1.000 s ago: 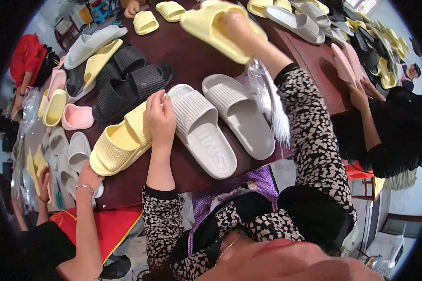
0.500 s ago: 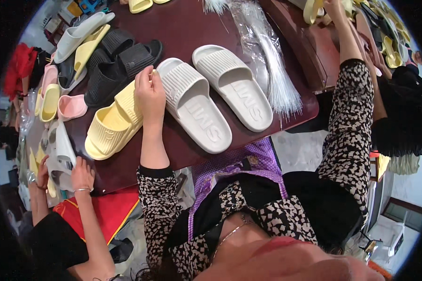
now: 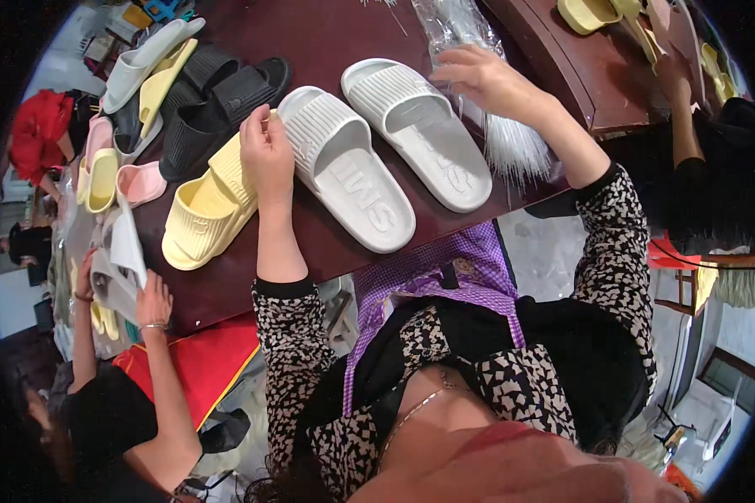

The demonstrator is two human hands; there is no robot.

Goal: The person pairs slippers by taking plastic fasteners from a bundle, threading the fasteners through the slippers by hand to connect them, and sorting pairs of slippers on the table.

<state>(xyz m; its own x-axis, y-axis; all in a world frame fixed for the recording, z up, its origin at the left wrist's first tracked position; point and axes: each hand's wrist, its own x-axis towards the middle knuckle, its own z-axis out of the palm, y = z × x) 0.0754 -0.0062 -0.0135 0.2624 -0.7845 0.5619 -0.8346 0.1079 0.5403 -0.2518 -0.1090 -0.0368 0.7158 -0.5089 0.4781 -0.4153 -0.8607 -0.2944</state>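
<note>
Two light grey slide sandals (image 3: 350, 172) (image 3: 422, 138) lie side by side on the table, toes pointing away from me. My left hand (image 3: 267, 155) is closed in a pinch between the left grey slide and a pair of yellow slides (image 3: 200, 214). Something tiny and pale shows at its fingertips, too small to name. Over the far end of a bundle of thin white plastic strands (image 3: 516, 155), beside the right grey slide, my right hand (image 3: 497, 82) is stretched out with its fingers apart and nothing visible in it.
Black slides (image 3: 218, 109), pink and yellow ones crowd the table's left side. At the lower left a co-worker's hands (image 3: 153, 302) handle a grey slide. To the right stands another dark red table (image 3: 554, 59) with yellow slides (image 3: 591, 12) and another person's arm.
My right hand has come from the yellow slides at the upper right down to the white strands beside the grey slides. My left hand stays pinched in nearly the same place.
</note>
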